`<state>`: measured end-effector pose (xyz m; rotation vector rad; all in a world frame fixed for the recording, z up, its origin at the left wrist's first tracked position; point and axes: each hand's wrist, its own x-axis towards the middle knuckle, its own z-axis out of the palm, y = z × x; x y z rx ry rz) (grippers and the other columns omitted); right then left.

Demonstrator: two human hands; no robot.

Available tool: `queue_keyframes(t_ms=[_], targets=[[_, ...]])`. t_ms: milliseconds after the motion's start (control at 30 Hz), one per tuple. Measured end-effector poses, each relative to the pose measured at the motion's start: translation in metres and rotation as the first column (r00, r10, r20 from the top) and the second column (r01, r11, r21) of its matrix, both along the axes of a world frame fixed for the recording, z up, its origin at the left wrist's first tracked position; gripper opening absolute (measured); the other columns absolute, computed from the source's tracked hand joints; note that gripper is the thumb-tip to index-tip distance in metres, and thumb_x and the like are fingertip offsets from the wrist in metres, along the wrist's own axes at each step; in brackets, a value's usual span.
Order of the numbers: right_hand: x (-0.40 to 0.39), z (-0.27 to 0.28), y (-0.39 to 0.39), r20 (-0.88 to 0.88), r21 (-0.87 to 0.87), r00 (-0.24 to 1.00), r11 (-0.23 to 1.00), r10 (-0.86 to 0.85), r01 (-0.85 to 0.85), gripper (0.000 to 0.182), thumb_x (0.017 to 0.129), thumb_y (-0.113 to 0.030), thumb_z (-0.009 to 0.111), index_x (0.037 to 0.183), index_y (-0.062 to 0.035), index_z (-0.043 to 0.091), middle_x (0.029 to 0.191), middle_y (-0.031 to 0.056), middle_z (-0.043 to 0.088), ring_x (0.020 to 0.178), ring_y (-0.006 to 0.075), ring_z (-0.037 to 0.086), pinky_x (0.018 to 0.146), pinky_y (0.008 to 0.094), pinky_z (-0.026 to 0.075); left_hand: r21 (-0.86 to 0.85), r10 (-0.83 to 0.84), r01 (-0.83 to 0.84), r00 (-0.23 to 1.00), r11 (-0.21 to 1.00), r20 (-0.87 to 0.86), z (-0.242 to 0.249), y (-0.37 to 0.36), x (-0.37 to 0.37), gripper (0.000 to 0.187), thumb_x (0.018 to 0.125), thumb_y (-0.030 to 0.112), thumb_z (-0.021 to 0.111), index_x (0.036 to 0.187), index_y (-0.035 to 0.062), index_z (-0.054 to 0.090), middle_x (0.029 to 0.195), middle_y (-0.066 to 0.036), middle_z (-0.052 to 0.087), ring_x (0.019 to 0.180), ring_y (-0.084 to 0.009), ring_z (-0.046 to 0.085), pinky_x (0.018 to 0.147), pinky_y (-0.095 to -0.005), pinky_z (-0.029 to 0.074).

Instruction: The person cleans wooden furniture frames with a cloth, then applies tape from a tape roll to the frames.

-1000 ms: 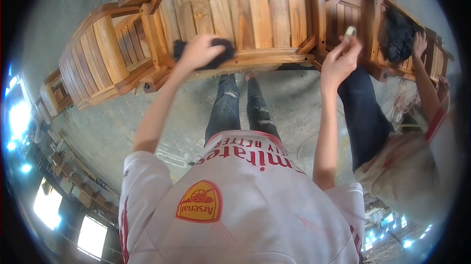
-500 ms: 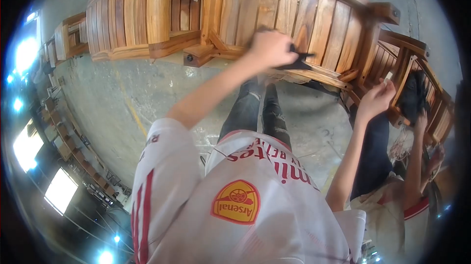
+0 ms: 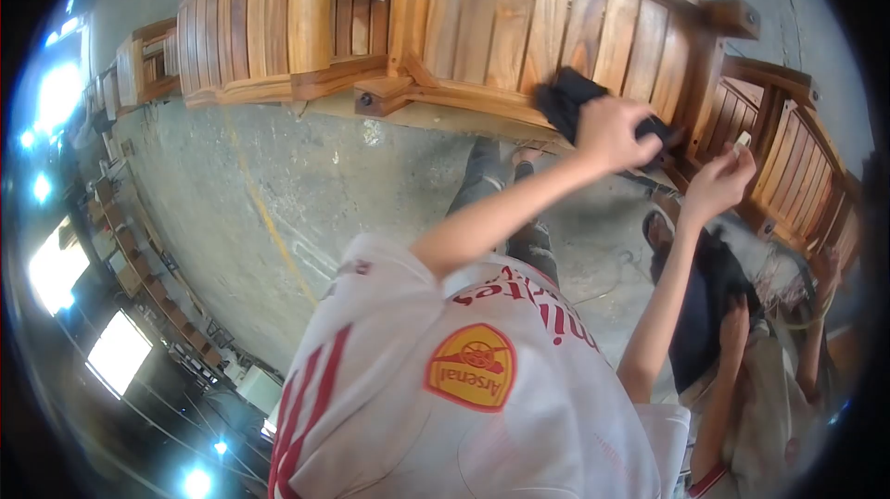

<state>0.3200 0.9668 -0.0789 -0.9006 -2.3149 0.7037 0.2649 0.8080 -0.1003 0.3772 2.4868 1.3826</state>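
My left hand [image 3: 614, 135] is closed on a black cloth [image 3: 573, 96] at the near edge of a slatted wooden bench [image 3: 519, 22]. Part of the cloth lies over the slats; more of it shows beyond my fingers to the right. Beside the bench's right end, my right hand [image 3: 719, 186] pinches a small pale block [image 3: 743, 139] between thumb and fingertips. That hand is raised and its block points up; I cannot make out what the block is made of.
More slatted wooden furniture stands in a row, with a piece at left [image 3: 246, 26] and another at right [image 3: 802, 161]. A co-worker [image 3: 751, 388] is close on my right, hands near a dark cloth. Concrete floor [image 3: 352, 184] lies below.
My left hand has moved right along the bench's near edge with the black cloth. My right hand stays about where it was with the pale block. The co-worker's dark cloth has come down.
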Motion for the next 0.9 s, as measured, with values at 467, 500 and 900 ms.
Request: queue_keyframes(t_ms=[467, 500, 900], targets=[[0.006, -0.006, 0.024, 0.189, -0.189, 0.975, 0.979, 0.113, -0.077, 0.017, 0.094, -0.002, 0.051, 0.110, 0.0029, 0.056, 0.094, 0.0159, 0.069, 0.080, 0.0182, 0.067, 0.071, 0.0292, 0.052, -0.462, -0.109, -0.049, 0.944, 0.885, -0.310, -0.015, -0.184, -0.048, 0.037, 0.066, 0.033, 0.074, 0.097, 0.0132, 0.069, 0.087, -0.008, 0.068, 0.085, -0.0268, 0.066, 0.068, -0.0391, 0.053], [0.004, -0.003, 0.022, 0.213, -0.265, 0.968, 0.962, 0.132, -0.072, 0.017, 0.094, -0.002, 0.051, 0.110, 0.0030, 0.056, 0.094, 0.0150, 0.069, 0.078, 0.0170, 0.067, 0.070, 0.0284, 0.052, -0.463, -0.095, -0.041, 0.959, 0.885, -0.266, -0.012, -0.183, -0.050, 0.037, 0.066, 0.033, 0.073, 0.096, 0.0127, 0.069, 0.085, -0.008, 0.068, 0.083, -0.0273, 0.066, 0.067, -0.0397, 0.053], [0.014, -0.005, 0.019, -0.051, -0.174, 0.987, 0.972, 0.152, -0.159, 0.020, 0.098, -0.003, 0.048, 0.117, 0.0026, 0.052, 0.102, 0.0124, 0.066, 0.080, 0.0131, 0.061, 0.074, 0.0254, 0.049, -0.009, -0.016, 0.016, 1.000, 1.000, -0.002, -0.013, -0.034, -0.012, 0.042, 0.071, 0.033, 0.076, 0.109, 0.0169, 0.066, 0.102, -0.010, 0.066, 0.104, -0.0274, 0.060, 0.088, -0.0455, 0.042]])
